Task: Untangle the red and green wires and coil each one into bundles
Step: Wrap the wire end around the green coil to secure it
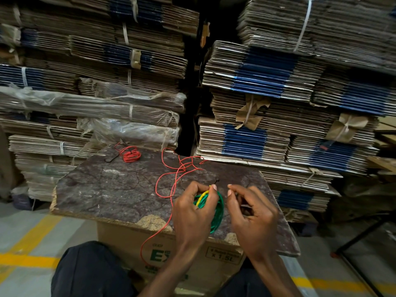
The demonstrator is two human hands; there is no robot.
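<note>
Hidden and unclear parts
The left hand point(192, 213) covers much of the green wire coil point(217, 213); whatever the right hand's fingers point(232, 192) pinch is too small to tell.

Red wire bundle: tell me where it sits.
The red wire bundle lies at the board's far left corner, by the stacked cardboard, well away from both hands.

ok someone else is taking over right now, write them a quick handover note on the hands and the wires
Left hand grips the green coil, thumb on its yellow-green end.
Right hand is beside the coil with fingers curled; what it holds is unclear.
One small red bundle lies tied at the board's far edge.
Loose red wire loops across the board and hangs over the front of the cardboard box.
Left to do: secure the green coil, then coil the loose red wire.
</note>
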